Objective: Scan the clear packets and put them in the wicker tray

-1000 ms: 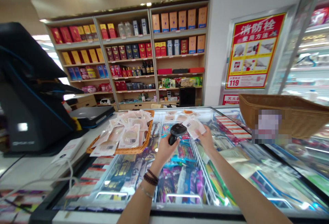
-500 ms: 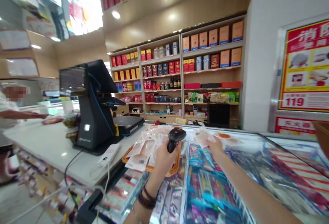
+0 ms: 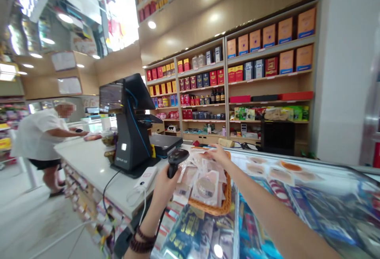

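Observation:
A black handheld barcode scanner (image 3: 177, 159) is gripped in my left hand (image 3: 166, 181), its head just left of a wicker basket (image 3: 226, 207). Flat clear packets (image 3: 205, 187) with round, pale contents fill the basket, and some show barcodes. My right hand (image 3: 219, 156) reaches over the back of the basket, its fingers stretched out against the packets there; the fingertips are partly hidden among them. To the right, several similar packets (image 3: 280, 174) lie on the glass top of a display freezer (image 3: 323, 164), one of them holding something orange.
A black checkout terminal (image 3: 132, 132) stands on the white counter (image 3: 89, 152), with a flat black device (image 3: 166, 143) behind it. A white power strip (image 3: 147, 178) lies near the counter's edge. One person (image 3: 44, 136) leans on the counter at left. Stocked shelves (image 3: 225, 92) line the back wall.
My right hand has left a packet on the freezer glass and moved left to the basket. The scanner, still in my left hand, has shifted left off the basket. The view has turned left.

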Motion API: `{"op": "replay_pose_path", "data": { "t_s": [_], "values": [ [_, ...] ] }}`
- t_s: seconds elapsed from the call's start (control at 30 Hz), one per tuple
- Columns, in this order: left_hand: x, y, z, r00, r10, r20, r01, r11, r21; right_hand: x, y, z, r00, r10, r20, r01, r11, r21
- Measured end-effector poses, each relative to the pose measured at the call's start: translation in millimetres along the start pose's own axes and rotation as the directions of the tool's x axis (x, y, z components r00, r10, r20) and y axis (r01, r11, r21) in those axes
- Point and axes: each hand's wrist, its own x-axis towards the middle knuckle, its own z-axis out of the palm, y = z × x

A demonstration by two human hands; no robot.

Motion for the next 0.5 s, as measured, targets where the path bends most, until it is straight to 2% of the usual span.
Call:
{"op": "replay_pose_path", "data": {
  "t_s": [0.07,0.13,0.27,0.37,0.5],
  "values": [
    [-2,-3,2.2,1.000,0.022,-0.011,-0.022,1.000,0.005,-8,-3,-5,0.996,-0.074,0.046,0.081,0.980,-0.183],
    [-5,-3,8.0,0.999,0.037,-0.007,-0.037,0.999,-0.002,-14,-3,-15,0.986,-0.140,0.090,0.160,0.945,-0.285],
    [-14,8,27.1,0.997,0.047,0.056,-0.045,0.998,-0.033,-18,3,-51,0.967,-0.212,0.140,0.243,0.932,-0.268],
    [-24,26,48.5,0.989,0.071,0.127,-0.064,0.996,-0.060,-20,16,-92,0.981,-0.184,0.066,0.195,0.950,-0.244],
    [-40,55,89.8,0.969,0.090,0.229,-0.060,0.989,-0.136,-29,45,-162,0.994,-0.076,-0.073,0.053,0.962,-0.269]
  ]
}}
